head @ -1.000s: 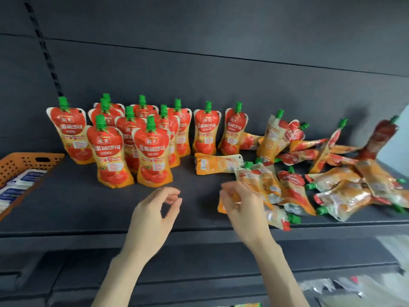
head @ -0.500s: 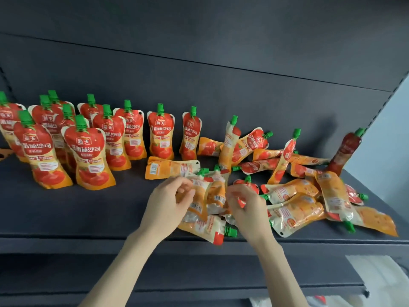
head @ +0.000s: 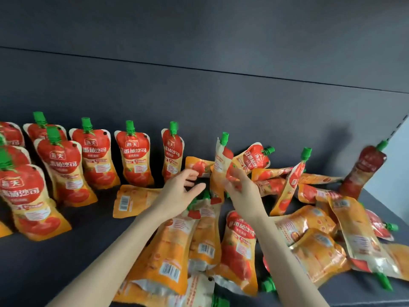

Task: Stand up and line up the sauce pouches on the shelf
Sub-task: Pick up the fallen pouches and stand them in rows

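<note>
Several red and orange sauce pouches with green caps stand upright (head: pixel 132 160) in rows at the left of the dark shelf (head: pixel 88 251). More pouches lie flat in a pile (head: pixel 168 247) at the middle and right. A pouch turned edge-on (head: pixel 219 156) stands behind the pile. My right hand (head: pixel 240 189) is at its right edge and its fingers seem to pinch it, though they are blurred. My left hand (head: pixel 179 193) hovers just left of it with fingers spread, holding nothing.
A darker red pouch (head: pixel 367 171) leans against the back panel at the far right, near the shelf's end. Another pouch lies label-down (head: pixel 130 200) between the standing rows and the pile. The dark back wall (head: pixel 199 96) rises directly behind the pouches.
Both hands have left the front pile and moved back toward the edge-on pouch. My left hand let go of the pouches it touched. The view has come closer and shifted right.
</note>
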Available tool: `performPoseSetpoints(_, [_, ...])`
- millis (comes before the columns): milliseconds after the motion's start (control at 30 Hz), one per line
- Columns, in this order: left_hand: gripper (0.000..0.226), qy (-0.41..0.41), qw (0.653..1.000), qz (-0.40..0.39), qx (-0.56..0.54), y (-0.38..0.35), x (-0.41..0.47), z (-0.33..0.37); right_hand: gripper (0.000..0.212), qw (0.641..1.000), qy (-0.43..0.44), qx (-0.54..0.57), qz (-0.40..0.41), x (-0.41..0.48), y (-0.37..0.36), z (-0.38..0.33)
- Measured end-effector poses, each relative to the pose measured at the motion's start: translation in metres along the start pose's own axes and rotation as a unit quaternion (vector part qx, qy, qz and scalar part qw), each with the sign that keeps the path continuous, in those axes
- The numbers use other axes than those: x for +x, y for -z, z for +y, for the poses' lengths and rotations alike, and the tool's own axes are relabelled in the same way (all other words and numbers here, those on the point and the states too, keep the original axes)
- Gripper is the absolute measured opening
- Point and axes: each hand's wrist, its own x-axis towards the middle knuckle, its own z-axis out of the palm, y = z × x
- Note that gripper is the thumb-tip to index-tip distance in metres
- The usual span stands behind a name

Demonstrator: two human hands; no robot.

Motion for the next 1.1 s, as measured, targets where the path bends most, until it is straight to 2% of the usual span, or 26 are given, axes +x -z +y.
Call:
performPoseSetpoints(67, [0.045,0.001,0.999,-0.019,-0.037,-0.007,0.013,0.004,0.040,0.999,0.001,0.036,-0.020,0.012,0.002,0.001])
performPoseSetpoints(133, [0.058,0.004,0.996,-0.033,-0.078,-0.011,0.026,0.006,0.021,0.997,0.006,0.071,-0.041,0.019,0.004,0.001])
performPoseSetpoints(200, [0.070,0.012,0.992,-0.050,-0.114,-0.017,0.033,0.008,0.015,0.993,0.010,0.097,-0.062,0.021,0.007,0.001])
performPoseSetpoints(367, [0.058,-0.014,0.987,-0.029,-0.155,-0.030,0.041,0.016,0.021,0.984,0.012,0.135,-0.113,0.029,0.006,0.009])
performPoseSetpoints(467, [0.061,-0.020,0.991,-0.006,-0.132,-0.032,0.044,0.016,0.023,0.974,-0.022,0.172,-0.143,0.032,0.008,0.011])
performPoseSetpoints(600, [0.051,-0.029,0.995,0.048,-0.078,-0.036,0.048,0.013,0.025,0.962,-0.054,0.203,-0.174,0.035,0.010,0.017])
performPoseSetpoints(633, [0.050,-0.033,0.996,0.053,-0.064,-0.037,0.049,0.012,0.026,0.967,-0.064,0.192,-0.153,0.035,0.010,0.019])
performPoseSetpoints(700, [0.050,-0.039,0.997,0.059,-0.040,-0.039,0.050,0.009,0.034,0.980,-0.103,0.163,-0.059,0.038,0.010,0.024])
performPoseSetpoints(800, [0.053,-0.038,0.997,0.071,-0.010,-0.040,0.048,0.006,0.037,0.966,-0.185,0.168,0.069,0.043,0.018,0.029])
performPoseSetpoints(867, [0.055,-0.039,0.996,0.080,-0.002,-0.040,0.047,0.005,0.028,0.953,-0.222,0.186,0.086,0.047,0.021,0.033])
performPoseSetpoints(1000, [0.053,-0.050,0.994,0.101,0.007,-0.042,0.046,0.004,0.031,0.932,-0.273,0.224,0.080,0.057,0.014,0.037])
performPoseSetpoints(1100, [0.050,-0.051,0.991,0.117,0.033,-0.047,0.046,0.003,0.018,0.913,-0.297,0.263,0.097,0.065,0.008,0.032])
